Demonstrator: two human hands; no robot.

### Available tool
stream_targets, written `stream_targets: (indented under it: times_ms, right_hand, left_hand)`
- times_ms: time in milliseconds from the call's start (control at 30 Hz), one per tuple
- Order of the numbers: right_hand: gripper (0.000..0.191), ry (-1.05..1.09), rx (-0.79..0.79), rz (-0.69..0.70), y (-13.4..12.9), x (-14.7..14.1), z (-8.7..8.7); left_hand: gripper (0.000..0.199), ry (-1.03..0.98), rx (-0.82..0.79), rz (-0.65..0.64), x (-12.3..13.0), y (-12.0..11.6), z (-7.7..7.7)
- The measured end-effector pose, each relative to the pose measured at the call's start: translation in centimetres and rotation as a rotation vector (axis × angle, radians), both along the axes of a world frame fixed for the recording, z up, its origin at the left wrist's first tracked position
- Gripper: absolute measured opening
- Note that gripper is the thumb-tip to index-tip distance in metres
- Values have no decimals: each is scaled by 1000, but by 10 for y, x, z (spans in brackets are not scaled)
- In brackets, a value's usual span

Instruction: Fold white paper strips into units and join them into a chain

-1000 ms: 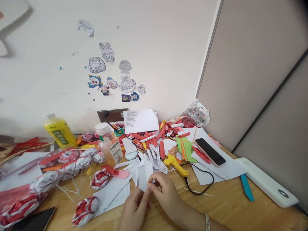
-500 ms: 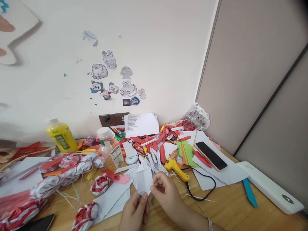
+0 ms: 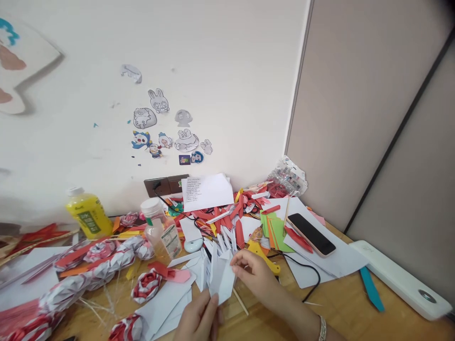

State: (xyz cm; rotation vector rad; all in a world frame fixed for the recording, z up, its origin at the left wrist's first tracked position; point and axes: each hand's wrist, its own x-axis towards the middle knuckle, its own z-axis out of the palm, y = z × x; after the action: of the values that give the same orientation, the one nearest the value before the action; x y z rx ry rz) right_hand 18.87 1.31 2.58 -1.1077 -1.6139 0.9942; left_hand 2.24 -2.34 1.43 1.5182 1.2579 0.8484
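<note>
A folded piece of white paper (image 3: 222, 278) stands tilted between my hands at the table's front. My left hand (image 3: 199, 316) pinches its bottom edge, thumb in front and the other fingers partly hidden. At the paper's upper right edge, my right hand (image 3: 259, 277) has its thumb and forefinger closed on the border. Just behind lie several narrow folded white paper pieces (image 3: 204, 270). A thin wooden stick (image 3: 241, 303) lies below my right hand, and a yellow glue gun (image 3: 265, 255) is partly covered by that hand.
Left of my hands are white sheets (image 3: 167, 305), a red-and-white paper rose (image 3: 146, 286), a plastic jar (image 3: 158, 227) and a yellow bottle (image 3: 88, 214). Red paper strips (image 3: 223, 219) pile up behind. To the right lie a phone (image 3: 311, 233), a black cord (image 3: 313, 270) and a long white device (image 3: 398, 279).
The folded paper has turned and shows a wider face. My right hand has moved up and right along its edge. The stick below has come into view, and the head view has shifted upward.
</note>
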Motion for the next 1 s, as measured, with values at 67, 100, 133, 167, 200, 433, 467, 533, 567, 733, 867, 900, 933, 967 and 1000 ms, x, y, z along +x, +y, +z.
stream_targets:
  times_ms: [67, 100, 133, 167, 200, 433, 467, 533, 567, 733, 867, 900, 933, 967, 1000]
  right_hand:
    - [10, 49, -1, -15, 1, 0, -3]
    - [17, 78, 9, -29, 1, 0, -4]
    - [26, 101, 25, -42, 1, 0, -4]
    - [34, 106, 42, -42, 1, 1, -3]
    - [37, 89, 58, -32, 1, 1, -2]
    - [11, -17, -9, 13, 2, 1, 0]
    - [11, 31, -57, 42, 2, 0, -2]
    - [12, 130, -152, 129, 2, -1, -5]
    - [13, 173, -190, 171, 2, -2, -6]
    - [19, 329, -281, 181, 1, -6, -6]
    - [22, 407, -299, 131, -1, -10, -7]
    - [21, 424, -295, 122, -2, -11, -8]
    - [20, 437, -291, 116, -2, -12, -8]
    - [20, 444, -287, 114, -3, -12, -8]
    - [19, 445, -284, 115, -3, -12, -9]
  left_hand:
    - [33, 6, 35, 47, -3, 4, -3]
    - [33, 16, 45, 65, -4, 6, -4]
    - [33, 30, 53, 71, -5, 7, -5]
    - [33, 49, 63, 68, -5, 8, -5]
    - [33, 68, 79, 58, -5, 8, -4]
    - [33, -189, -55, 106, -5, 14, -5]
    - [33, -255, -98, 126, -6, 16, -6]
    - [37, -357, -155, 167, -9, 19, -7]
    - [40, -395, -168, 183, -10, 21, -7]
    - [46, -531, -210, 280, -12, 21, -5]
    - [39, -650, -239, 320, -12, 16, 0]
    - [36, -673, -238, 330, -11, 15, 1]
    - [33, -686, -232, 343, -11, 14, 2]
    - [30, -690, -222, 355, -11, 13, 4]
    - [27, -689, -211, 364, -11, 12, 5]
